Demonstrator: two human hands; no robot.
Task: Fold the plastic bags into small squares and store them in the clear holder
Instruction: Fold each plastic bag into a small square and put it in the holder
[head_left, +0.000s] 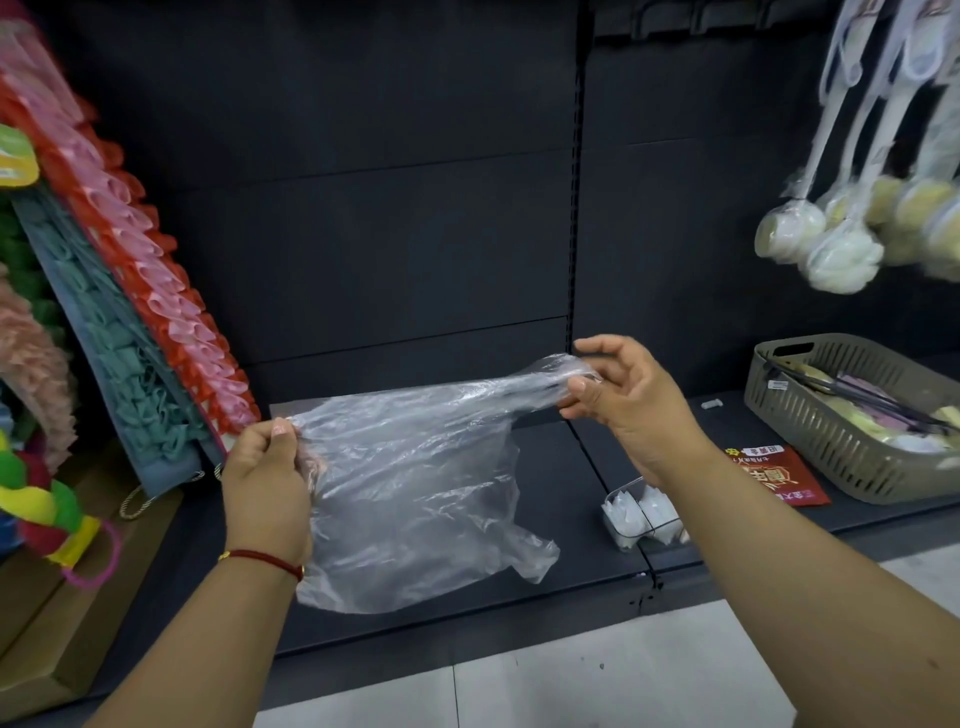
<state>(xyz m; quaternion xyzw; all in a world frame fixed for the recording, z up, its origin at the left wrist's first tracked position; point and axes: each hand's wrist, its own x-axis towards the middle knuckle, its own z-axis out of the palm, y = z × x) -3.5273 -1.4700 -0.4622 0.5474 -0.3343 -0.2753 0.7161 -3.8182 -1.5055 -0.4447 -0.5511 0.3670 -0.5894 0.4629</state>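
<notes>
Plastic bag (415, 483) held stretched above the shelf (571, 582), unfolded. Left hand (267, 480) pinches its left corner; right hand (618, 395) pinches the gathered right end. Clear holder (641, 512) stands near the shelf's front edge. Judged: spreading stage; laying flat comes next

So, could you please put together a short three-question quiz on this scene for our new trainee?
1. True or false: the plastic bag is already folded into a small square.
2. Which hand pinches the bag's gathered, stretched end? A. left hand B. right hand C. neither
3. Fill in: the clear holder stands on the dark shelf, between the bag and the red ______.

Key
1. False: it hangs open and crumpled between both hands.
2. B; the left hand grips the other edge.
3. Packet, lying beside the grey basket.
</notes>
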